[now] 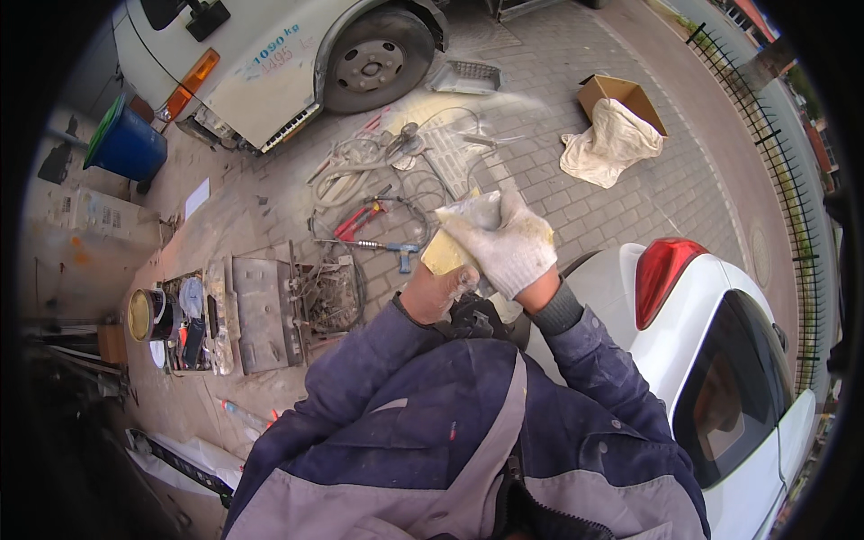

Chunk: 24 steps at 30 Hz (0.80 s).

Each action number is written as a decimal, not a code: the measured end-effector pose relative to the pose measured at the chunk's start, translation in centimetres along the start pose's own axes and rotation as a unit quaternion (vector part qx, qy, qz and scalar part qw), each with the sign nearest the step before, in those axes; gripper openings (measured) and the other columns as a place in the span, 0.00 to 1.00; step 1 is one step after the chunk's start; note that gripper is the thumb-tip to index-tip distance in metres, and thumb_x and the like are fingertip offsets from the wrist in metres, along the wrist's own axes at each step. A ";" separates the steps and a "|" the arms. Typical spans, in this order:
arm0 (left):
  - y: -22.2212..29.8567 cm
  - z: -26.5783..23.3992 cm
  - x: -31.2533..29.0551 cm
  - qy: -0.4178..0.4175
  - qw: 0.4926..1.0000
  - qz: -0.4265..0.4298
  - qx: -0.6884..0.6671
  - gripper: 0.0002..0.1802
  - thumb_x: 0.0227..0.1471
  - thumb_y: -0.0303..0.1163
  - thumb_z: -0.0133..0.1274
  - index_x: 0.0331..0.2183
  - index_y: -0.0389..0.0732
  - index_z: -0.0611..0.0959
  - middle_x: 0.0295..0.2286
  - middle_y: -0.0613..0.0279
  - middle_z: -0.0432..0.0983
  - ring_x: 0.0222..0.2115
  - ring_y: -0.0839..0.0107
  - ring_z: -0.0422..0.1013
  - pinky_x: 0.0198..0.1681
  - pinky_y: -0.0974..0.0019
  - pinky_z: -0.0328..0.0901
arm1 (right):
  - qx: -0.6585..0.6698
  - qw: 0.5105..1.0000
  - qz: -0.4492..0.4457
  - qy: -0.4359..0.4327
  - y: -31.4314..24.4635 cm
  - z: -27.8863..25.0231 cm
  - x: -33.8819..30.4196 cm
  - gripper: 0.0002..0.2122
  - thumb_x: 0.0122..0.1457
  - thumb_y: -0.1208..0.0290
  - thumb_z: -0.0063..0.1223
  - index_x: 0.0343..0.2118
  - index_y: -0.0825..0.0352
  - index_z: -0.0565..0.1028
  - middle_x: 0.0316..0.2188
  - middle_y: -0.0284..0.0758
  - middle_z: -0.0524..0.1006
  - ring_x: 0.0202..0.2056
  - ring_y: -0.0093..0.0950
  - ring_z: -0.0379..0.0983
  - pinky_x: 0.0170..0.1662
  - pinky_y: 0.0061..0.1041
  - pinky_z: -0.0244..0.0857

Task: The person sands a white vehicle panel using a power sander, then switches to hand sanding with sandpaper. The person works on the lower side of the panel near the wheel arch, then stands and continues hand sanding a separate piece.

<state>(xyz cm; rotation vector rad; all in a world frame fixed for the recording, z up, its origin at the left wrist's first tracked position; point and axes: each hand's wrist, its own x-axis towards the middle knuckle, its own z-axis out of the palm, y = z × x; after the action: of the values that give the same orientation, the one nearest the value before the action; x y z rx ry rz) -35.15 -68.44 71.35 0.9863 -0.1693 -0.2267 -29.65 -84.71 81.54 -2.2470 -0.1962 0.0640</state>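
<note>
My left hand (438,293), bare and dusty, is closed on a yellowish, block-like flat piece (441,255) in front of my chest. My right hand (513,245) wears a dusty white knit glove. Its fingers are closed, thumb raised, on a pale grey, thin flat piece (474,211) that touches or overlaps the top of the yellowish one. Exactly what kind of pieces these are I cannot make out. The glove hides part of both, and the two hands are almost touching.
Hoses, a red spray gun (360,220) and a blue-handled air tool (402,252) lie on the paving ahead. A white truck (261,72) stands far left, a white car (666,333) close right. Left are a tool cart (256,310) and blue bin (126,144); far right, a cardboard box (630,94) with cloth.
</note>
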 end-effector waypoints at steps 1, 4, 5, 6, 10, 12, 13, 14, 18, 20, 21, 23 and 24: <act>0.0 0.0 -0.1 -0.015 0.999 -0.027 -0.018 0.61 0.55 0.51 0.73 0.74 0.37 0.55 0.66 0.57 0.67 0.64 0.67 0.66 0.66 0.59 0.63 | 0.004 0.993 0.043 -0.114 0.2 0.0 -0.2 0.33 0.53 0.41 0.71 0.40 0.74 0.77 0.32 0.54 0.83 0.39 0.52 0.84 0.43 0.42 0.77; 0.3 0.0 0.2 -0.039 0.998 -0.030 -0.027 0.58 0.55 0.42 0.74 0.74 0.38 0.55 0.65 0.56 0.69 0.65 0.66 0.66 0.66 0.59 0.64 | -0.035 0.990 -0.037 -0.129 0.6 0.7 -0.8 0.34 0.52 0.40 0.71 0.42 0.74 0.78 0.36 0.54 0.84 0.41 0.51 0.84 0.45 0.41 0.77; 0.4 0.3 0.1 -0.034 0.997 -0.065 0.008 0.58 0.55 0.40 0.74 0.74 0.38 0.56 0.64 0.56 0.69 0.65 0.66 0.66 0.67 0.58 0.64 | -0.013 0.997 -0.014 -0.081 0.9 0.7 -0.7 0.34 0.52 0.40 0.71 0.43 0.73 0.78 0.36 0.52 0.84 0.40 0.49 0.84 0.45 0.40 0.77; 0.3 0.6 0.1 -0.039 0.999 -0.031 0.014 0.58 0.55 0.38 0.74 0.74 0.38 0.55 0.64 0.56 0.69 0.65 0.65 0.66 0.67 0.58 0.63 | 0.016 1.000 -0.019 -0.019 1.3 0.7 -0.4 0.34 0.53 0.41 0.71 0.44 0.73 0.79 0.36 0.51 0.84 0.40 0.47 0.85 0.45 0.39 0.78; 0.5 1.1 0.4 -0.033 0.996 -0.078 0.002 0.62 0.54 0.36 0.74 0.76 0.39 0.51 0.66 0.57 0.66 0.67 0.65 0.63 0.69 0.58 0.61 | -0.002 0.995 -0.053 -0.080 2.3 1.1 -0.8 0.34 0.54 0.40 0.71 0.45 0.72 0.79 0.37 0.49 0.84 0.40 0.43 0.85 0.44 0.37 0.78; 0.9 1.1 0.6 -0.064 0.998 -0.009 0.016 0.66 0.53 0.40 0.76 0.77 0.41 0.48 0.68 0.57 0.63 0.68 0.66 0.60 0.70 0.58 0.58 | 0.005 0.988 -0.107 -0.113 2.6 1.1 -1.2 0.35 0.54 0.39 0.71 0.46 0.73 0.78 0.37 0.50 0.84 0.41 0.43 0.85 0.44 0.38 0.78; 1.2 1.1 0.6 -0.066 0.997 -0.007 0.038 0.67 0.52 0.41 0.76 0.77 0.41 0.48 0.68 0.57 0.62 0.68 0.66 0.60 0.71 0.58 0.57 | 0.037 0.989 -0.079 -0.123 2.7 0.9 -1.2 0.35 0.54 0.39 0.71 0.46 0.73 0.78 0.37 0.50 0.84 0.41 0.44 0.85 0.44 0.38 0.77; 1.5 1.2 0.5 -0.074 0.996 0.004 0.058 0.68 0.52 0.42 0.77 0.77 0.41 0.48 0.69 0.57 0.61 0.69 0.66 0.59 0.71 0.58 0.56 | 0.064 0.985 -0.083 -0.140 2.8 0.8 -1.3 0.35 0.54 0.39 0.71 0.46 0.73 0.78 0.37 0.51 0.84 0.41 0.44 0.85 0.44 0.38 0.77; 2.4 1.9 0.7 -0.052 0.995 0.078 0.035 0.65 0.60 0.70 0.58 0.76 0.37 0.47 0.72 0.53 0.56 0.71 0.62 0.57 0.72 0.57 0.55 | 0.063 0.992 0.073 0.084 2.8 -0.2 0.0 0.32 0.52 0.46 0.75 0.44 0.73 0.78 0.32 0.42 0.84 0.35 0.32 0.84 0.42 0.34 0.78; 2.6 2.6 1.3 -0.014 0.998 0.068 -0.002 0.67 0.59 0.82 0.39 0.76 0.35 0.48 0.70 0.46 0.60 0.69 0.56 0.61 0.72 0.52 0.57 | 0.076 0.990 0.105 0.049 2.3 -0.1 0.0 0.32 0.52 0.46 0.75 0.45 0.73 0.79 0.32 0.45 0.85 0.35 0.33 0.86 0.43 0.34 0.78; 2.7 2.7 1.8 -0.014 0.996 0.080 -0.031 0.67 0.59 0.82 0.37 0.76 0.35 0.48 0.69 0.45 0.60 0.69 0.54 0.61 0.72 0.50 0.58 | 0.091 0.990 0.101 0.025 1.8 0.6 -0.9 0.33 0.51 0.45 0.75 0.45 0.74 0.78 0.33 0.47 0.86 0.36 0.36 0.86 0.44 0.35 0.78; 3.1 2.9 2.4 -0.013 0.989 0.091 -0.119 0.67 0.59 0.83 0.35 0.75 0.35 0.48 0.68 0.41 0.61 0.68 0.50 0.62 0.71 0.46 0.59 | 0.037 0.993 0.077 -0.077 0.9 1.3 -2.1 0.33 0.52 0.44 0.74 0.46 0.73 0.79 0.35 0.48 0.86 0.38 0.37 0.87 0.44 0.36 0.78; 3.2 3.1 2.4 -0.009 0.990 0.093 -0.105 0.68 0.58 0.84 0.34 0.75 0.35 0.49 0.68 0.40 0.63 0.68 0.50 0.63 0.71 0.46 0.59 | -0.008 0.995 0.041 -0.093 0.5 1.3 -2.4 0.32 0.52 0.45 0.74 0.46 0.73 0.79 0.34 0.45 0.87 0.38 0.35 0.87 0.44 0.34 0.79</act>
<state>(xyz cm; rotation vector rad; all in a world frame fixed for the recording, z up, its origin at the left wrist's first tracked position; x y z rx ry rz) -33.21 -69.90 75.78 0.7545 -0.2466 -0.0800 -32.07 -84.45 80.27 -2.2647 -0.2038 0.3169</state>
